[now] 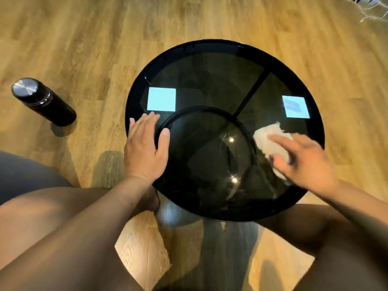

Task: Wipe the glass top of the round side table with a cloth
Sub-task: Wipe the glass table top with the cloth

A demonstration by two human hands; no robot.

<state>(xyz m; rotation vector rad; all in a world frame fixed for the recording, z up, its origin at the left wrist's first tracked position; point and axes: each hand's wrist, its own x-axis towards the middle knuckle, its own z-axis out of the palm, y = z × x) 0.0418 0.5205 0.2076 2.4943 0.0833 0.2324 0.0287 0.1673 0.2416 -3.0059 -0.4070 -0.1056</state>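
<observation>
The round side table [210, 66] has a dark smoked-glass top with a black rim and fills the middle of the head view. A crumpled white cloth [266, 139] lies on the glass at the right side. My right hand [304, 162] presses down on the cloth with fingers spread over it; the hand looks blurred. My left hand [144, 148] rests flat on the left edge of the glass, fingers apart, holding nothing. Two bright square reflections show on the glass.
A black bottle with a silver lid [42, 100] stands on the wooden floor left of the table. My bare knees are below the table's near edge. A grey cushion edge [25, 171] is at the left. White stringy objects [367, 7] lie at the top right corner.
</observation>
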